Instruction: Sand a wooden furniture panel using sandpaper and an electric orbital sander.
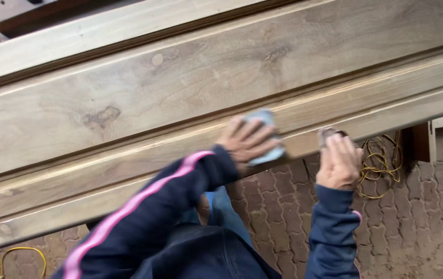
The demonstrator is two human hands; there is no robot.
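Two hands work along the near edge of a long wooden panel (180, 88), a pale brown moulded board with raised borders and a dark knot left of centre, which runs slantwise across the whole view. At far left, low down, a loop of yellow cord (22, 253) lies on the paved floor (428, 217) of reddish interlocking bricks. Moving right, a dark blue sleeve with a pink stripe (144, 199) leads up to the left hand (246, 140), whose fingers are spread flat over a grey-blue sanding pad (266, 135); its grip presses the pad against the moulded edge of the panel rather than curling round it. Just beside it, the right hand (339, 164) holds the lower rim of the same panel, fingers hooked up over the edge; whether something small and dark sits under the fingertips is too blurred to tell. Further right, a tangle of yellow wire (381, 160) hangs under the panel, beside a wooden leg (424, 140).
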